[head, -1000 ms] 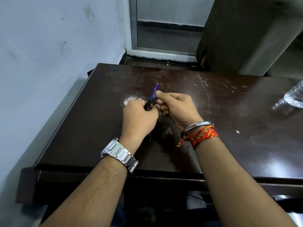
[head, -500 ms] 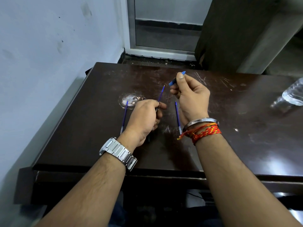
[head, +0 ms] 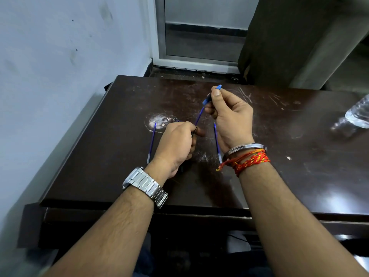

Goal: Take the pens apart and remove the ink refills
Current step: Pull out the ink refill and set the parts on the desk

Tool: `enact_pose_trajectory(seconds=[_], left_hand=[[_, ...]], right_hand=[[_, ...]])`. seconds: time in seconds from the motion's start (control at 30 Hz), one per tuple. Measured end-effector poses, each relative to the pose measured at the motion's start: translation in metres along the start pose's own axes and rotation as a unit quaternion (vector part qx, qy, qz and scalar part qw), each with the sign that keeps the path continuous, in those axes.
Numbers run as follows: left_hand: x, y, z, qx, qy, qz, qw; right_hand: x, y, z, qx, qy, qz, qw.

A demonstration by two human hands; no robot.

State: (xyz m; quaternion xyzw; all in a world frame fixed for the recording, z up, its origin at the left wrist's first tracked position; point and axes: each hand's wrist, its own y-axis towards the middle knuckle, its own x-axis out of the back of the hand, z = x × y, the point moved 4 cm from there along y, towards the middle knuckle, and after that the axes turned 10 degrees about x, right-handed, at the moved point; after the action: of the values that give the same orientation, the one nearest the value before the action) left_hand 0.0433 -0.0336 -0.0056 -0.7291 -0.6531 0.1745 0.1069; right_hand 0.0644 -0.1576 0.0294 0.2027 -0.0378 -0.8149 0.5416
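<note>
Item one, the table [head: 119, 156]: dark brown top, scratched and scuffed, with a pale worn patch [head: 158, 121] near its middle. It stands against a light wall on our left.

Item two, our left hand [head: 175, 145]: fingers curled closed, low over the table, pinching the lower end of a thin blue ink refill [head: 199, 116] between thumb and forefinger. A dark piece shows below this hand at the wrist side; we cannot tell what it is. A steel watch [head: 144, 185] sits on the wrist.

Item three, our right hand [head: 229, 114]: raised above the table, farther from us than the left, closed around a blue pen piece [head: 212, 94]. Its bright blue end sticks out past the thumb tip. The refill runs on a slant from the left hand up into this piece, so the two hands are joined by it. A metal bangle [head: 245, 147] and red and orange threads [head: 249, 160] circle the wrist.

Item four, loose refills: one refill [head: 151, 143] lies flat on the table left of the left hand, its far end reaching the worn patch. A second refill [head: 217, 142] lies flat between the two hands, its near end just beside the right wrist.

Item five, a clear plastic bottle [head: 357, 114]: at the right edge of the table, partly cut off, well apart from both hands.
</note>
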Motion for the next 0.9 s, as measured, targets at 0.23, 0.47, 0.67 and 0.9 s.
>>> enact_pose_trajectory(seconds=[0.23, 0.47, 0.67, 0.9], left_hand=[[0.001, 0.000, -0.001, -0.001, 0.008, -0.007, 1.000], [0.000, -0.001, -0.003, -0.006, 0.017, -0.014, 1.000], [0.002, 0.001, -0.002, -0.003, 0.015, -0.019, 1.000], [0.002, 0.002, -0.002, 0.014, -0.074, 0.007, 0.997]], right_hand=[[0.000, -0.002, 0.001, 0.020, -0.029, 0.010, 0.999], [0.002, -0.001, -0.002, 0.020, -0.049, 0.010, 0.999], [-0.003, -0.003, -0.008, -0.012, -0.050, 0.050, 0.997], [-0.012, -0.014, -0.010, -0.037, -0.057, 0.159, 0.985]])
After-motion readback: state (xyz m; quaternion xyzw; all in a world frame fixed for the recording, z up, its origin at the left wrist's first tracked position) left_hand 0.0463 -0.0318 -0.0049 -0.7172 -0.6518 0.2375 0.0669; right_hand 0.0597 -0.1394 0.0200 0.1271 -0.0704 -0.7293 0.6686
